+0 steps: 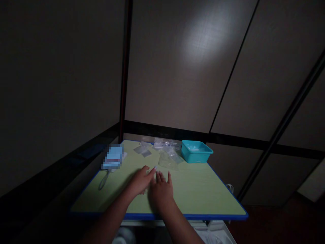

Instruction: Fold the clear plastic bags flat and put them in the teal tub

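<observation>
My left hand [142,179] is over the middle of the green table [203,193], its fingers bent round toward something small and clear that I cannot make out. Close beside it on the right is my right hand [161,191], palm down, its fingers stretched out and the thumb side apart. Just beyond both hands lies a clear plastic bag [167,161]. More clear bags [143,149] are spread toward the table's back edge.
A turquoise basket [196,156] with clear plastic inside stands at the back right. At the left edge lies a blurred blue-and-white item [113,157] with a grey strap [103,180]. Panelled walls rise behind and left. Below the front edge an open drawer [223,232] shows.
</observation>
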`<state>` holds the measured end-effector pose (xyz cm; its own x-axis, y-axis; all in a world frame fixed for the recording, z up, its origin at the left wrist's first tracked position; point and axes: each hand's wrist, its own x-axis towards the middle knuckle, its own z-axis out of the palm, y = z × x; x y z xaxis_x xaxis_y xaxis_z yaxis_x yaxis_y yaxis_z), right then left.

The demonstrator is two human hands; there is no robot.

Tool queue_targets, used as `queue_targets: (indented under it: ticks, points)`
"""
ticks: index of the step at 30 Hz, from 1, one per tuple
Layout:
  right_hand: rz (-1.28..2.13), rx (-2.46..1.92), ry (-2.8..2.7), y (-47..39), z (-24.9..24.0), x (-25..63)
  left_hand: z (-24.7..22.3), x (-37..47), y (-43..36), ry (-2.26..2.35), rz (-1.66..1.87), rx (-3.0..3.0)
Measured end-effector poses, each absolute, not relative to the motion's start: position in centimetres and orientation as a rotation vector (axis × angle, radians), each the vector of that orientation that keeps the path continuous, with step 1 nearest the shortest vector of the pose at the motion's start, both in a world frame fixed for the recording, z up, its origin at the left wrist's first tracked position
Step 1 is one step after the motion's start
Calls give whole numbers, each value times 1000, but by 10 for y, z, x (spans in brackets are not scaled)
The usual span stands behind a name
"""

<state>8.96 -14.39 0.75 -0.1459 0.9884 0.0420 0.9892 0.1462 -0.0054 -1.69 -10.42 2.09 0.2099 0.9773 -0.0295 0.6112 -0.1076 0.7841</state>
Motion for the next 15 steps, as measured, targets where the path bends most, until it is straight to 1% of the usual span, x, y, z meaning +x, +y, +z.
queue_targets:
  ticks: [5, 10, 15]
  points:
    - [-46, -2026, -2318, -143, 5, 91, 15, -26, -97, 1444, 648, 1754]
    - [-67, -1899, -2288, -147, -6, 104, 8, -31, -92, 1443, 654, 1719]
    - [-43, -1890, -2143, -151, -13, 114, 6, -31, -91, 1459, 682, 1691]
